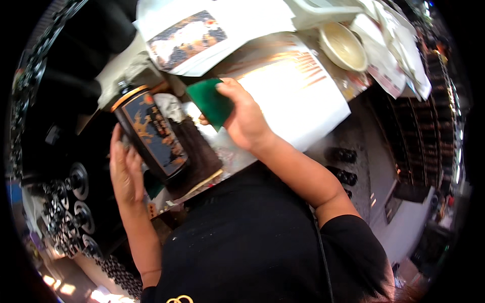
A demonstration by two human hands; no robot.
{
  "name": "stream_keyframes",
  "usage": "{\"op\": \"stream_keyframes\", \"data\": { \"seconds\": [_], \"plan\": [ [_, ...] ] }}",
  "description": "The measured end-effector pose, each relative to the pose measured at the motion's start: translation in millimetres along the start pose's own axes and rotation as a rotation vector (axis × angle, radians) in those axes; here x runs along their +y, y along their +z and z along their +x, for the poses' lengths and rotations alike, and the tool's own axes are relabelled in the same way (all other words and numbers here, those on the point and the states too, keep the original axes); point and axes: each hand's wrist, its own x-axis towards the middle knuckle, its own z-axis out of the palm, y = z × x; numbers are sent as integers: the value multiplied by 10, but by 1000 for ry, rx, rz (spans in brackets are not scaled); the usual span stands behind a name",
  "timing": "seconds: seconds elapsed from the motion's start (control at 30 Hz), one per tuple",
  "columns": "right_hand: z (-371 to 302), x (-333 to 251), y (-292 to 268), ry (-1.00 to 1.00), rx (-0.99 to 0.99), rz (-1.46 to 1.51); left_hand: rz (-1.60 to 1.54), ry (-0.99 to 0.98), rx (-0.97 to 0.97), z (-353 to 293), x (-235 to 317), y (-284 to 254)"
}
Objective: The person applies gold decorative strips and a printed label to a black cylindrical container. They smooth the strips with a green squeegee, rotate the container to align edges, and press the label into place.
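Observation:
A dark cylindrical bottle (154, 132) with a narrow neck, a copper-coloured band at its shoulder and a grey picture panel of orange branches lies tilted on a dark brown cloth (201, 151). My left hand (127, 169) is at the bottle's left side, fingers stretched out along it; whether they touch it I cannot tell. Over the table, to the right of the bottle, my right hand (246, 117) grips a flat, smooth green sheet-like piece (209, 102) between thumb and fingers. A crumpled whitish rag (169, 106) sits just beyond the bottle.
White sheets (316, 113) with copper-coloured print cover the table's right part. Another printed sheet (242, 22) lies at the back. A cream bowl (343, 46) stands back right beside crumpled paper (381, 65). Several dark round objects (81, 217) stand at the lower left.

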Motion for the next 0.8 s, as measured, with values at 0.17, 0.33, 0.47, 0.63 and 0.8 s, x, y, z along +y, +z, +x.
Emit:
{"op": "stream_keyframes", "data": {
  "seconds": [0.17, 0.33, 0.47, 0.63, 0.8],
  "plan": [
    [-540, -765, -970, -224, 439, -1127, 101, 204, 110, -219, 46, 161],
    [-862, -1281, -1425, -279, 642, -2274, 115, 338, 146, -364, 45, 247],
    [-1382, -1309, -1609, -319, 679, -2238, 91, 370, 163, -505, 23, 271],
    [-1788, -995, -1904, -360, 910, -942, 136, 530, 269, -675, -49, 279],
    [-1354, -799, -1731, -196, 894, -501, 107, 517, 134, -699, -113, 469]
  ]
}}
